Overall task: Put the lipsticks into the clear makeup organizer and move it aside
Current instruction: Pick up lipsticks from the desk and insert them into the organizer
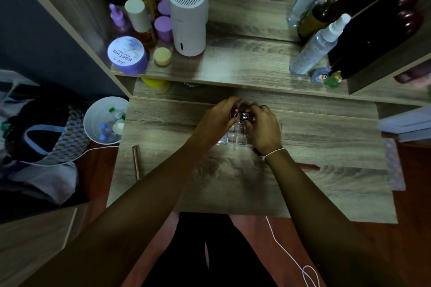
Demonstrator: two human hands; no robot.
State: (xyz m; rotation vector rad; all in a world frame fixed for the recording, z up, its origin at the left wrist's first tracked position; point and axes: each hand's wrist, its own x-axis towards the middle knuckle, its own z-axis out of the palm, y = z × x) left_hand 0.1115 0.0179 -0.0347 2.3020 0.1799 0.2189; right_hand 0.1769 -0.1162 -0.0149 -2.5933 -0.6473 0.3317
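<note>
Both hands over the organizer [235,136], at the table [326,147] centre, 12 o'clock from the wearer. Left hand [218,119] curled narrow around a dark red lipstick [234,112], tube roughly upright above the far row of cells. Right hand [264,129] likewise curled, fingertips pinching a small glossy item, probably a second lipstick [246,116], touching or just beside the first; exact contact not discernible in the dim light. Organizer partly hidden beneath the wrists, near cells apparently empty. Two slim tubes outside it: one at 9 o'clock near the table's left edge [136,162], one reddish at 3 o'clock behind the right forearm [307,166]; lipsticks or pencils, uncertain. Step in hand, as judged: seating tubes in cells. Best done one tube per cell, base first, kept vertical, lowered until bottomed before release; one hand better spared to steady the light clear tray against sliding. Risk: snagging a divider and tipping neighbours.
</note>
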